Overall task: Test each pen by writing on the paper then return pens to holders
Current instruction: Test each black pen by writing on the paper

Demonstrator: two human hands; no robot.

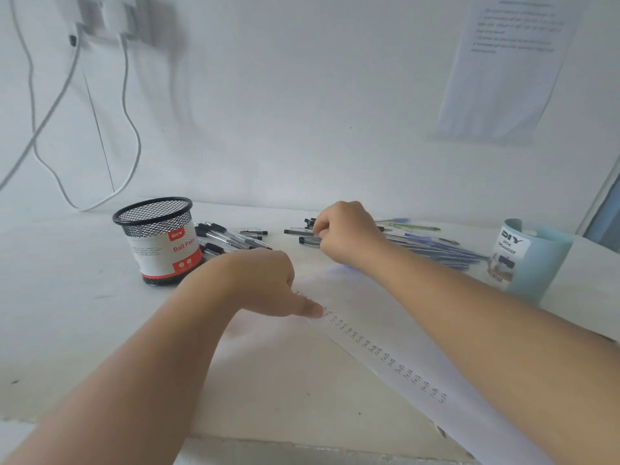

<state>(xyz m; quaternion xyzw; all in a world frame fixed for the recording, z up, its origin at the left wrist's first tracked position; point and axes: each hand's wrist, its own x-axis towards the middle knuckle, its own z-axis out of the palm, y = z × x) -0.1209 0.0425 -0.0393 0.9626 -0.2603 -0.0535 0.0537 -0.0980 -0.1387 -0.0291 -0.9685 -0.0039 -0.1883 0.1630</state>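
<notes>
A long strip of paper [362, 307] is lying on the desk [84, 313], running from the near edge at 5 o'clock up toward the middle, with a column of small handwritten marks along it. The left hand [261, 280] is pressing one straight digit onto the paper's left edge at the top of that column; its other fingers are hidden beneath it. Just beyond, toward 1 o'clock, the right hand [345, 233] is pinching a black-capped pen [298, 231] in curled fingers, the pen lying roughly level and pointing toward 9 o'clock. Blue pens [436, 251] are lying loose at 2 o'clock, near a light blue holder [536, 263] at 3 o'clock. Black pens [231, 239] are lying scattered at 11 o'clock, just beside a black mesh holder [157, 243] standing upright at 10 o'clock. Behind, on the wall [285, 95], white cables [127, 95] are hanging at 10 o'clock and a printed sheet [503, 72] at 1 o'clock.
</notes>
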